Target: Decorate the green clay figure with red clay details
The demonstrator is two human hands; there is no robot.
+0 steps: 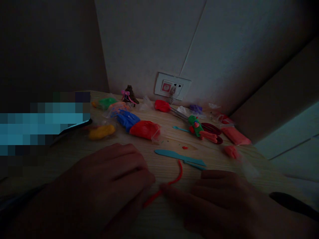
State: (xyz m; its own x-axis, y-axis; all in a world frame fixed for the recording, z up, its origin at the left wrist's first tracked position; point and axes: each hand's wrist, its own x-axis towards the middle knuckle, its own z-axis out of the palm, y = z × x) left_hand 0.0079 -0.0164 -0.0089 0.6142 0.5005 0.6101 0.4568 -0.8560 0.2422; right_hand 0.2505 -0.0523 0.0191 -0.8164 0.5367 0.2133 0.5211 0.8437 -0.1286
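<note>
Touching thin, curved red strand (181, 172) | right hand (219, 199): fingertip on it | left hand (112, 181): beside it | hands apart, grips unclear

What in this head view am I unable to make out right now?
Head view:
Red strand: its lower end runs to the left hand, which may hide more.
Thin blue tool: right end apparently hidden by the right hand.
Scissors: middle covered by the green figure.
Device: pixelated, cut by the left edge.

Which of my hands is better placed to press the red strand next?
Probably your right hand: its extended index finger appears to touch the red strand partway along. Your left hand is curled beside the near end; contact there is unclear.
</note>
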